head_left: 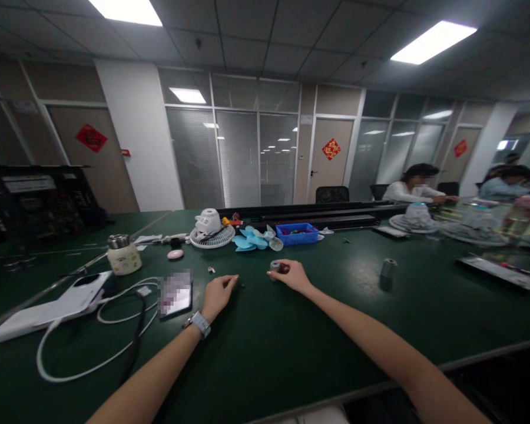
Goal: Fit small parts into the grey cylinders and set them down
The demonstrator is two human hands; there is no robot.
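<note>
My right hand has its thumb and fingers closed around a small grey metal cylinder, at or just above the green tabletop. My left hand, with a watch on its wrist, is held in a pinch to the left of that cylinder. Whatever lies between its fingertips is too small to make out. A tiny dark piece lies on the table beside the left fingertips. Farther right stands a second grey cylinder, upright and apart from both hands.
Behind my hands are a white fan part, blue fan blades and a blue bin of small parts. On the left are a phone, a white cable and a cream jar. A person sits across at the right.
</note>
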